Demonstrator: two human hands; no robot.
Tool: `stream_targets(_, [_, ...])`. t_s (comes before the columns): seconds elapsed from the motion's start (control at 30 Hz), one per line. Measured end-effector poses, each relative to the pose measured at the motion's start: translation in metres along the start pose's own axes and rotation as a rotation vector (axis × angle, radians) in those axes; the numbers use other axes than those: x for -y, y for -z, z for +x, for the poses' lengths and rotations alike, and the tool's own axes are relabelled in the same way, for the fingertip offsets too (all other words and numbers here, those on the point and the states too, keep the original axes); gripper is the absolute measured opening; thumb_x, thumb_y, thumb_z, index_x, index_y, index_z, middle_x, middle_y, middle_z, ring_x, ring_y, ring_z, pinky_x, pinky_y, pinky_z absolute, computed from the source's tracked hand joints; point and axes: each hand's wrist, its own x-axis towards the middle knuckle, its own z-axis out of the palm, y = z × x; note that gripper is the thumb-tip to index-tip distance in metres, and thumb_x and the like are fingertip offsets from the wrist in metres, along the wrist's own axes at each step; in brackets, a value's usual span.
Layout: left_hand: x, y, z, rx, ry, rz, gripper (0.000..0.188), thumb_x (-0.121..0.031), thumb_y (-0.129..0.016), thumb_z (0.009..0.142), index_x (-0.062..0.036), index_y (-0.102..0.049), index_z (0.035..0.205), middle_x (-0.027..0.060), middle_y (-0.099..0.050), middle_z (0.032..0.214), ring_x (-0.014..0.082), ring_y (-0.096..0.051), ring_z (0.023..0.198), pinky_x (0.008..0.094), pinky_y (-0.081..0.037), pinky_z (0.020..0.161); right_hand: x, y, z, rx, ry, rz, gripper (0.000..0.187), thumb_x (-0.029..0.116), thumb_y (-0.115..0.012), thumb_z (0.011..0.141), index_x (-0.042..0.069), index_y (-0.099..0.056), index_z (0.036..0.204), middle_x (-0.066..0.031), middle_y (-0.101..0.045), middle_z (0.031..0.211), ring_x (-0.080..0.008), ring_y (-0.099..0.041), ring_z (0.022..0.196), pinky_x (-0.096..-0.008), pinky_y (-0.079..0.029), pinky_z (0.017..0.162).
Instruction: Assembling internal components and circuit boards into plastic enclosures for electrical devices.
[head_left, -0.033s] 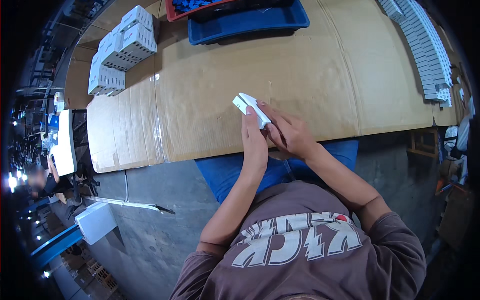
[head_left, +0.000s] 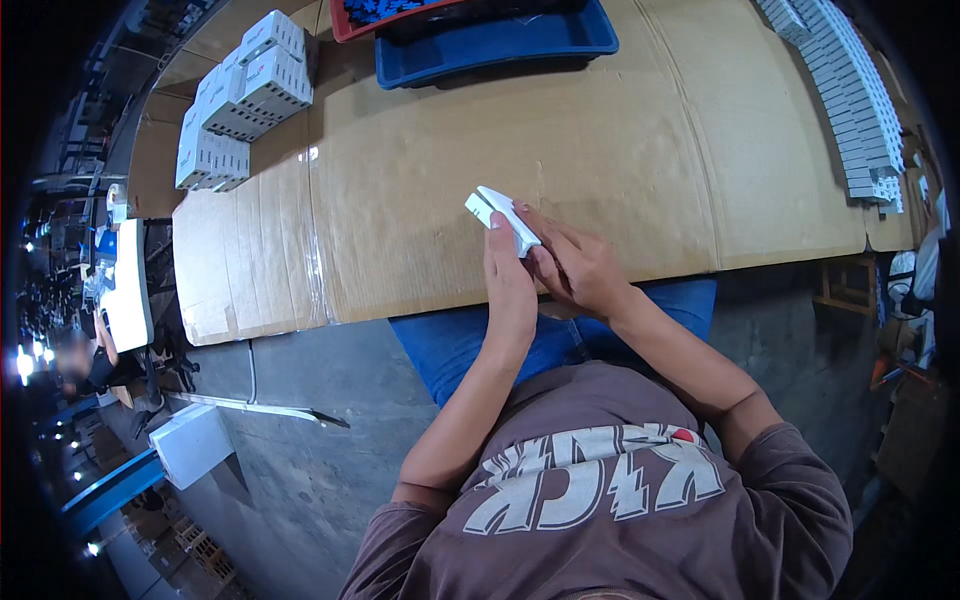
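A small white carton (head_left: 512, 218) is held between my two hands just above the near edge of the table. Its far end points up and to the left, where a narrow gap shows between two white parts. My left hand (head_left: 510, 288) grips it from the near left side, thumb along its face. From the right, my right hand (head_left: 585, 265) closes on it, fingers lying along its edge and thumb by its near end. The fingers hide its right side and near end, and what is inside cannot be seen.
The table is covered with brown cardboard (head_left: 420, 150). White cartons (head_left: 225, 110) are stacked at the far left, and a long row of white boxes (head_left: 845, 90) stands at the far right. Behind are a blue tray (head_left: 400, 75) and a red bin (head_left: 345, 28) of blue pieces.
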Motion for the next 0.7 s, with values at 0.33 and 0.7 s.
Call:
stream_targets(0.33, [-0.006,-0.004,-0.013,-0.016,0.082,-0.021,0.043,-0.058,-0.046,0.108,-0.0174,-0.058,0.102,-0.0108,-0.045,0.072,-0.0023,-0.037,0.055,0.0178,-0.027,0.045,0.004,-0.007,-0.005,-0.066,0.040,-0.098,0.046,0.009,-0.068,0.091,-0.007,-0.062,0.134,-0.0229,-0.072,0.125,-0.0344,-0.075,0.104,-0.0383,-0.063,0.081])
stream_targets(0.7, [-0.019,0.017,0.007,0.224,-0.253,0.051,0.079,-0.032,-0.054,0.102,-0.0090,-0.017,0.168,0.0133,-0.042,0.152,0.0235,-0.046,0.138,0.0386,-0.037,0.117,0.000,0.015,0.009,0.008,-0.326,0.657,0.045,0.023,-0.045,0.109,-0.001,-0.057,0.144,-0.0184,-0.053,0.155,-0.0276,-0.051,0.142,-0.0411,-0.042,0.114])
